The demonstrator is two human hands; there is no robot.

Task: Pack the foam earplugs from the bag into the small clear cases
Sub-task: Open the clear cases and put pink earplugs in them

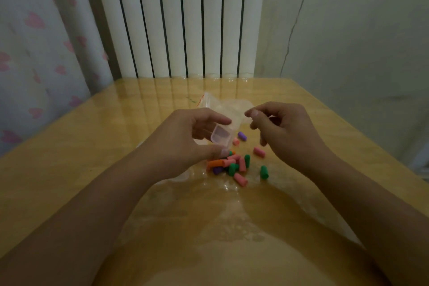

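Note:
My left hand [188, 137] grips a small clear case [221, 138] between thumb and fingers, its open mouth facing me, with nothing visible inside. Just below it, several foam earplugs [232, 165] in pink, green, orange and purple lie in a loose pile on the table. A purple earplug [242, 136], a pink one [259, 152] and a green one [264, 172] lie apart to the right. My right hand [282, 127] hovers to the right of the case with fingers loosely curled, thumb and forefinger close together; I cannot tell if they pinch anything. The clear zip bag [222, 105] lies flat behind both hands.
The glossy wooden table [92, 146] meets a white ribbed radiator [181, 18] at its far edge. A curtain with pink hearts [34, 53] hangs at the left and a pale wall [348, 42] stands at the right.

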